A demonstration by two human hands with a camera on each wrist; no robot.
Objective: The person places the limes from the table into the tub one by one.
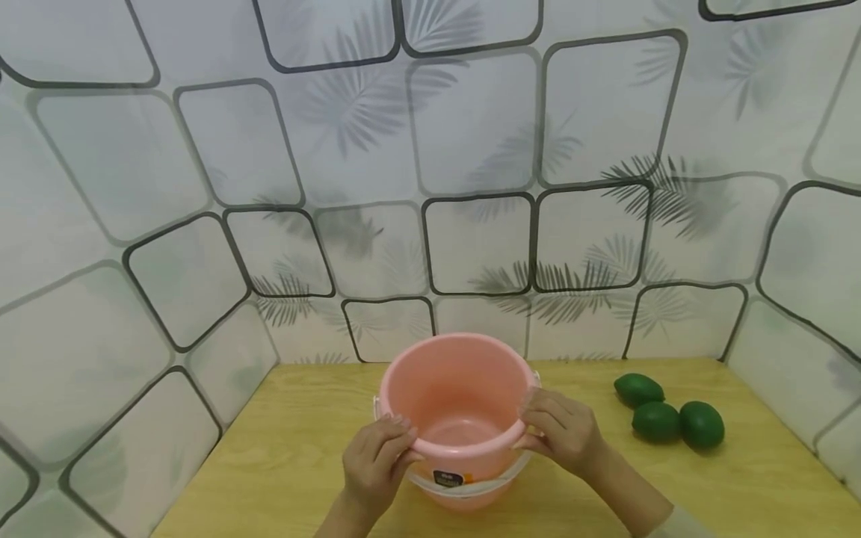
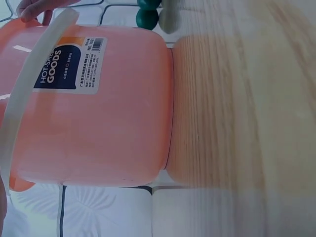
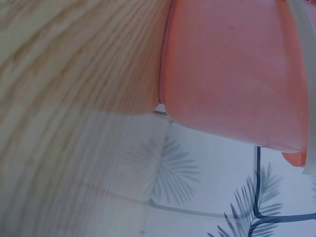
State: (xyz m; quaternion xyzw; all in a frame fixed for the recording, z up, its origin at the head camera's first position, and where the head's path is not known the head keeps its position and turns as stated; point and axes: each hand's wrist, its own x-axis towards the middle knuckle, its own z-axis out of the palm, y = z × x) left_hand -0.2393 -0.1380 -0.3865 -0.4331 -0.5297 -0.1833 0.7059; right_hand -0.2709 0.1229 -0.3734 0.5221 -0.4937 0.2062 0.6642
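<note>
A pink plastic bucket [image 1: 464, 373] stands upright on the wooden table, its inside bare as far as the head view shows. Its white handle [image 1: 471, 489] hangs down across the front, over a dark and orange label [image 2: 66, 66]. My left hand [image 1: 378, 459] grips the rim at the front left, fingers over the edge and thumb outside. On the right side of the same rim, my right hand [image 1: 565, 433] holds on with its thumb below. The right wrist view shows the bucket's lower side [image 3: 232, 69] but not the fingers.
Three green lemon-shaped fruits [image 1: 655, 422] lie close together on the table to the right of the bucket. A patterned wall covering [image 1: 480, 246] rises behind the table [image 1: 269, 456] and along both sides.
</note>
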